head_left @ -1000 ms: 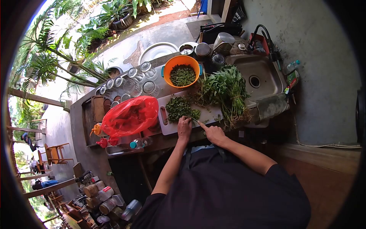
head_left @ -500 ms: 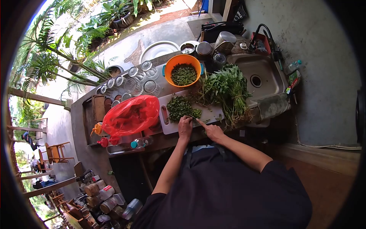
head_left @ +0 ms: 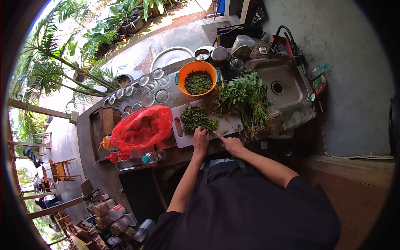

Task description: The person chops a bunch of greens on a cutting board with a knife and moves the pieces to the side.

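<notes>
On the white cutting board lies a pile of chopped greens. My left hand is closed at the pile's near edge, its fingers curled over greens. Just to its right, my right hand grips a knife, index finger stretched toward the blade. The blade sits close beside my left fingertips, mostly hidden. A large bunch of uncut leafy greens with roots covers the board's right end. Behind the board stands an orange colander with blue handles, holding chopped greens.
A red plastic bag is left of the board, with a capped bottle in front of it. Glass jars and glasses stand behind. Metal pots sit at the back, and a sink is on the right.
The whole view has shifted slightly left. Both hands stay at nearly the same place on the board, with no clear change of grip.
</notes>
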The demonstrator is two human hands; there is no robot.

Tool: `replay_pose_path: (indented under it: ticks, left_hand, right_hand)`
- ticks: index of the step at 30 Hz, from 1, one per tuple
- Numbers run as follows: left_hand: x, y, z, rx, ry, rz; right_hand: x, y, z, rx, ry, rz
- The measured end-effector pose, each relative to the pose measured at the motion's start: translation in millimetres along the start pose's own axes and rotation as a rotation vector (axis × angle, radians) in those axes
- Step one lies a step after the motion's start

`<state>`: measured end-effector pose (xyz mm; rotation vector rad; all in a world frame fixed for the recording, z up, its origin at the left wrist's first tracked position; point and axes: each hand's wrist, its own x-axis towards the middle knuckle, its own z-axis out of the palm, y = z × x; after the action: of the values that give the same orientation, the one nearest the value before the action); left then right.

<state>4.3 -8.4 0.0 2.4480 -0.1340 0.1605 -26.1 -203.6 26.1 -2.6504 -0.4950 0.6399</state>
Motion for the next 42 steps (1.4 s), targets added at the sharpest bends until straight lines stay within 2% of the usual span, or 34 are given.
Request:
replay_pose_path:
  ticks: [8,13,22,34,42]
  left_hand:
    - [-4.6,-1.2,-3.6,-0.013,-0.043,-0.008]
    - [-5.9,-9.2,2.5,-0.023,0.000,0.074]
    - [1.0,-3.4,7.0,-0.094,0.036,-0.049]
    - [1.3,-9.0,7.3,-0.103,0.023,-0.013]
    - [2.4,-9.2,4.4,-0.093,0.023,-0.015]
  right_hand:
    - [-9.7,-0.4,-8.1,-0.014,-0.050,0.037]
    - [-0.5,4.2,-0.1,-0.025,0.060,-0.010]
    - [-10.2,-6.3,-21.2,-0.023,0.045,0.042]
    - [-9.7,-20.0,-36.4,-0.038,-0.058,0.052]
    - [1.0,-7.4,-15.7,-0.023,-0.017,0.013]
